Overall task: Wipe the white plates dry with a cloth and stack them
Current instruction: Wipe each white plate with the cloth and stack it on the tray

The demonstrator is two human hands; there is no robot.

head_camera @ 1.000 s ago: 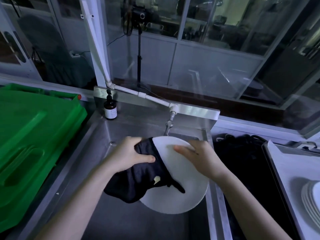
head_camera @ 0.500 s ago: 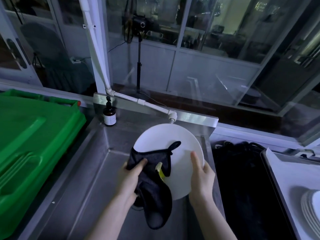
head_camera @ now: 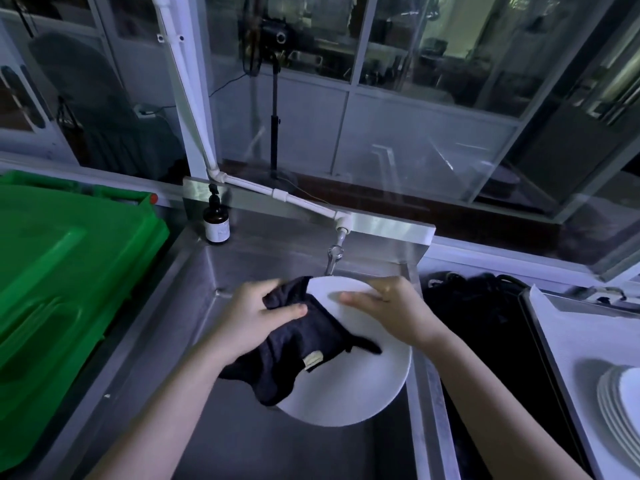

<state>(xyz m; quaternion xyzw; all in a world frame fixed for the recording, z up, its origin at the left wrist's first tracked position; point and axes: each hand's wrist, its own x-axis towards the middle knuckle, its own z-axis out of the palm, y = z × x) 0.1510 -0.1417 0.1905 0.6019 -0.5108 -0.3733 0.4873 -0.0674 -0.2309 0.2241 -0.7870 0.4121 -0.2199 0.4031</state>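
A round white plate is held over the steel sink, tipped toward me. My left hand grips a black cloth and presses it on the plate's left part; the cloth drapes over the plate's left edge. My right hand holds the plate at its far right rim, thumb on the face and fingers behind. A stack of white plates sits at the right edge on a white surface.
A green plastic bin lid fills the left side. A dark pump bottle stands at the sink's back left corner. A tap hangs just behind the plate. A dark basin lies right of the sink.
The plate has tipped from upright back down toward me. My left hand with the cloth moved up to the plate's far left, and my right hand shifted to the far rim.
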